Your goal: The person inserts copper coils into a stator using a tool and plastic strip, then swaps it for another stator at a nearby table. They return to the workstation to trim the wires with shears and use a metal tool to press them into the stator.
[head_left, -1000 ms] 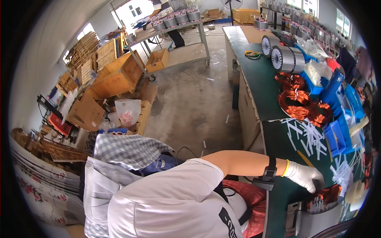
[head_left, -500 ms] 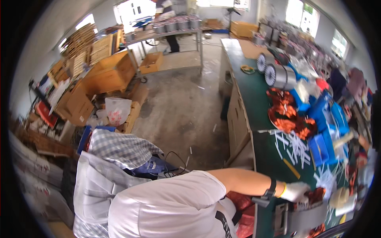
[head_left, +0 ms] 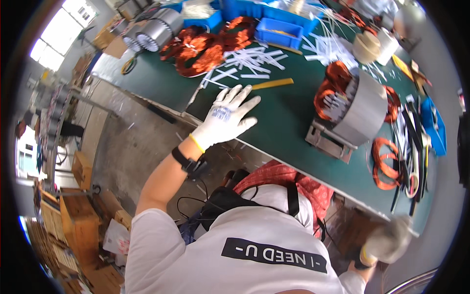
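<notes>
My left hand (head_left: 227,117), in a white glove with a yellow cuff, is open with fingers spread over the bench's front edge. Its fingertips come close to a yellow strip (head_left: 274,84) and loose white paper strips (head_left: 254,60). Low at the right, my gloved right hand (head_left: 389,240) is smeared by motion near the bench's front corner, so its fingers cannot be made out. Between the hands, farther in, a grey metal stator (head_left: 364,110) rests on a metal stand (head_left: 327,142). Copper coils (head_left: 338,81) stick out of its ends.
Copper coil bundles (head_left: 200,54) and a blue bin (head_left: 279,33) lie along the back of the green bench (head_left: 274,117). Right of the stator are a thin copper coil (head_left: 385,164), dark and white sleeves (head_left: 411,147) and a blue tray (head_left: 434,125). Wooden crates (head_left: 81,230) stand at the left.
The view has swung right toward the bench. My left hand has left the stator and now spreads open near the yellow strip. My right hand has come into view, moving.
</notes>
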A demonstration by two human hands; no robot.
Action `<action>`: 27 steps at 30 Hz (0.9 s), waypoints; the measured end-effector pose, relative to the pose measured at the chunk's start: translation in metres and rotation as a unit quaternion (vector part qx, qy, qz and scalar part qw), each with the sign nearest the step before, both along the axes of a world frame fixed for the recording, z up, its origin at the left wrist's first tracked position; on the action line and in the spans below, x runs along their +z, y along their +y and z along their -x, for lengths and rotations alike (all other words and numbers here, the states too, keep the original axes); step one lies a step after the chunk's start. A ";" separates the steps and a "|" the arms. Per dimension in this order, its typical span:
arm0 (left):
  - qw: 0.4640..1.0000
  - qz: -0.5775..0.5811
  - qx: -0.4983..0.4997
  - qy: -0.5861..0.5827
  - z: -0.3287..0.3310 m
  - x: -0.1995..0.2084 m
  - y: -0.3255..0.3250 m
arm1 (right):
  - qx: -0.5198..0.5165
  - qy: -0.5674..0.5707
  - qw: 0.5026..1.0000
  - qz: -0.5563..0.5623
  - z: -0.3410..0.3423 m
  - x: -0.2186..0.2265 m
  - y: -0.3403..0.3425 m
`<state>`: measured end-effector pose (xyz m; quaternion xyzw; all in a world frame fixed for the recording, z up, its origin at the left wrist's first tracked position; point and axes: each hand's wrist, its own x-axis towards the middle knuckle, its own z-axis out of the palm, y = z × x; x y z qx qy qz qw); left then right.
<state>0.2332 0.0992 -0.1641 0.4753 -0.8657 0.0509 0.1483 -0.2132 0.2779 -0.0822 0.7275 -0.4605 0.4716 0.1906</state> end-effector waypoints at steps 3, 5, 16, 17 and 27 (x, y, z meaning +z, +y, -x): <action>0.998 0.000 0.027 -0.059 0.011 -0.011 -0.041 | 0.078 0.189 0.977 -0.058 -0.054 -0.004 -0.035; 0.994 0.067 0.078 -0.023 0.018 -0.024 -0.057 | 0.107 0.145 0.981 -0.074 -0.061 -0.021 -0.055; 0.968 -0.083 -0.224 -0.076 0.019 0.020 -0.046 | -0.065 0.040 0.953 -0.294 -0.002 -0.086 -0.093; 0.970 -0.085 -0.225 -0.041 0.019 0.018 -0.047 | -0.073 0.042 0.949 -0.304 -0.002 -0.084 -0.098; 0.976 -0.094 -0.197 -0.017 0.022 0.016 -0.053 | -0.080 0.058 0.925 -0.366 0.000 -0.077 -0.114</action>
